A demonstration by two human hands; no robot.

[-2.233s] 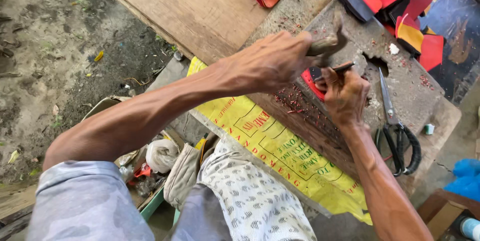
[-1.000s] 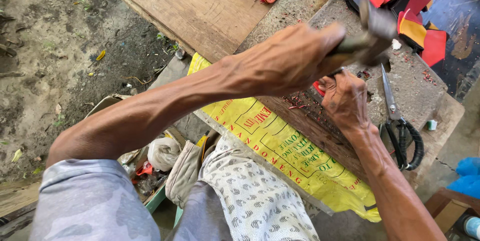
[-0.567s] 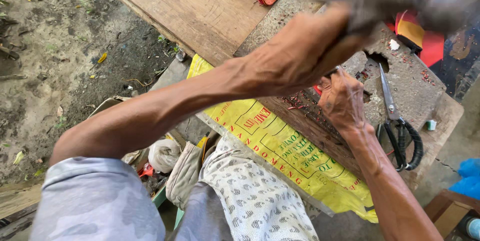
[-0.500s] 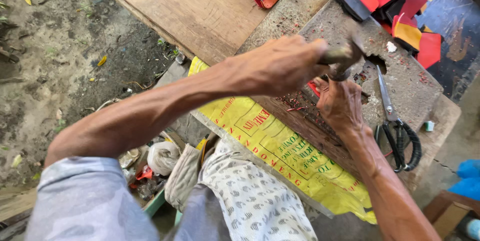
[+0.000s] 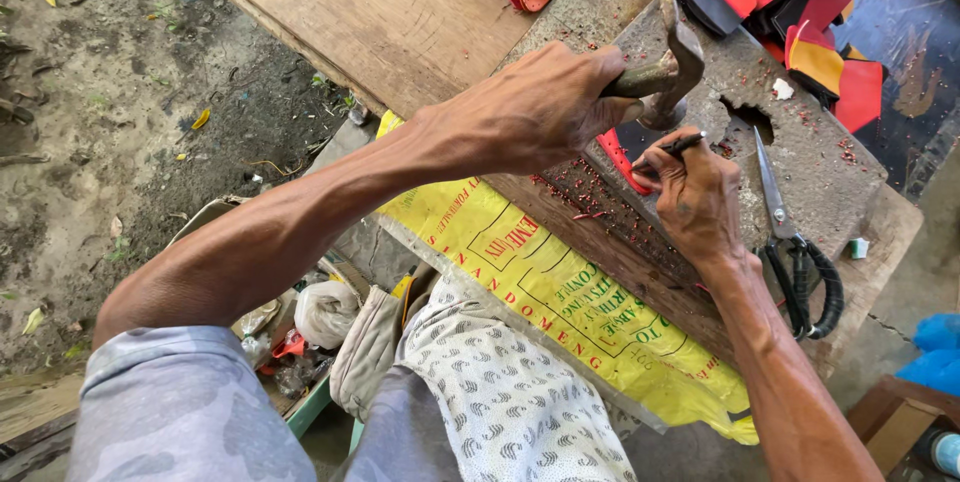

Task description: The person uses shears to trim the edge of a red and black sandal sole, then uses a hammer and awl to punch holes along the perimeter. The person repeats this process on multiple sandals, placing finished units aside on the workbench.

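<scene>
While my left hand (image 5: 530, 107) grips the hammer (image 5: 672, 62) tight above the wooden block (image 5: 800, 157) | my right hand (image 5: 695, 192) pinches a thin black punch (image 5: 680, 146) on the red piece (image 5: 622, 154) | hit straight, keep fingers low.

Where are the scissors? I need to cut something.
In the head view, the scissors lie on the worn wooden block, just right of the right hand, black handles toward the person.
</scene>
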